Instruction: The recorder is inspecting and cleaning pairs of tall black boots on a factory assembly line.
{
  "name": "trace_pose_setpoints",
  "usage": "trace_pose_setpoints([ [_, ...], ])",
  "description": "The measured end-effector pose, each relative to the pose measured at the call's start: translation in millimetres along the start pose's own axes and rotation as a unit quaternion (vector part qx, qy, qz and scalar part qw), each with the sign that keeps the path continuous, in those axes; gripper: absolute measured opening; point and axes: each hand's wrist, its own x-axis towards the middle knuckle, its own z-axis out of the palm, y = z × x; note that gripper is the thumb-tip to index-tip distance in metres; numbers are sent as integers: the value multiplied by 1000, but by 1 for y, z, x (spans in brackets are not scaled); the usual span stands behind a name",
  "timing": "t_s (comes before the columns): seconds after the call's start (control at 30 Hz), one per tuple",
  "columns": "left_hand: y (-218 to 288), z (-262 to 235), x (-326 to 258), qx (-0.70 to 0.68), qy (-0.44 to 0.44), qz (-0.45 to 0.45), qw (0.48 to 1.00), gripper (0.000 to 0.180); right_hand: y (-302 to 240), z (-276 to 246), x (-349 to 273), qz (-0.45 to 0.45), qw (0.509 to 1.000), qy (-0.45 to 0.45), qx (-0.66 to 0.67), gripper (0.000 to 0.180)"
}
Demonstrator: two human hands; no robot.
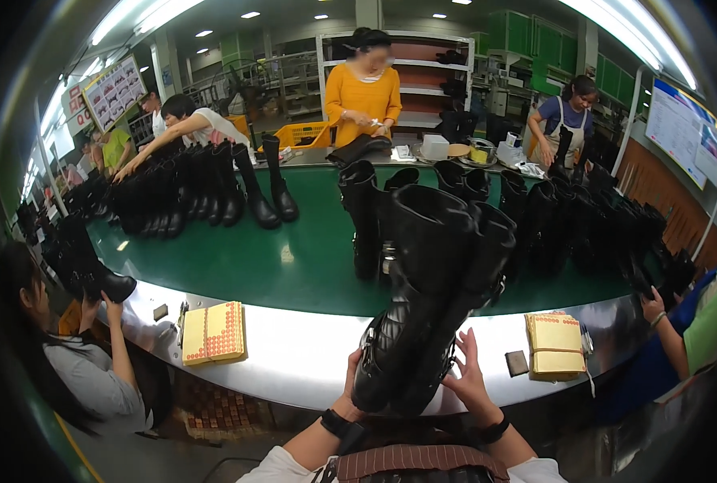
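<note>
A pair of tall black leather boots [423, 298] with quilted panels and buckled straps stands in front of me at the table's near edge, toes toward me. My left hand [349, 390] grips the left boot's foot, its fingers partly hidden by the boot. On the other side, my right hand [471, 377] is spread, fingers apart and pointing up, with the thumb close to the right boot's buckles. Whether that thumb touches the boot I cannot tell. Just behind stands another black boot [362, 217].
Rows of black boots [173, 193] line the green belt [310, 241] to the left, and more boots [560, 217] crowd the right. Bundled yellow cards [214, 332] and another bundle [555, 346] lie on the metal edge. Co-workers stand left, right and across.
</note>
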Motion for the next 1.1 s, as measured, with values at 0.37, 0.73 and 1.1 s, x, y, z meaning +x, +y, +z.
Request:
trace_pose_setpoints([
  [0.37, -6, 8, 5, 603, 66, 108, 787, 61, -15, 7, 6, 162, 918, -187, 311, 71],
  [0.73, 0, 23, -1, 153, 60, 35, 986, 64, -50, 3, 1, 173, 833, -83, 518, 60],
  [1.1, 7, 47, -2, 200, 121, 129, 964, 61, -73, 5, 3, 145, 856, 73, 491, 50],
])
